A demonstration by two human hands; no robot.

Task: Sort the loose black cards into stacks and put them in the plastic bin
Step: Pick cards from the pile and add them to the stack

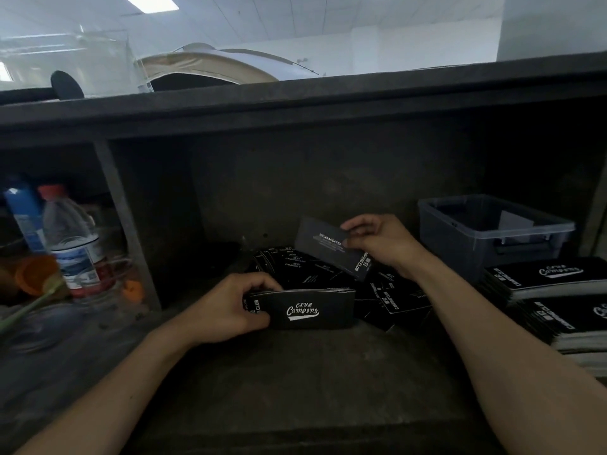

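My left hand (pixel 230 307) grips a thin stack of black cards (pixel 308 310) by its left end; the top card reads "Club Camping" in white. My right hand (pixel 377 239) pinches a single black card (pixel 323 246) by its right part, tilted above the pile. Several loose black cards (pixel 391 300) lie scattered on the dark shelf between and behind my hands. The grey see-through plastic bin (pixel 460 238) stands at the right against the back wall, with something pale inside it.
Two tall stacks of the same black cards (pixel 558 280) sit at the right, in front of the bin. The left compartment, behind a divider (pixel 128 224), holds a water bottle (pixel 72 244), a blue bottle and orange items. A dark counter runs overhead.
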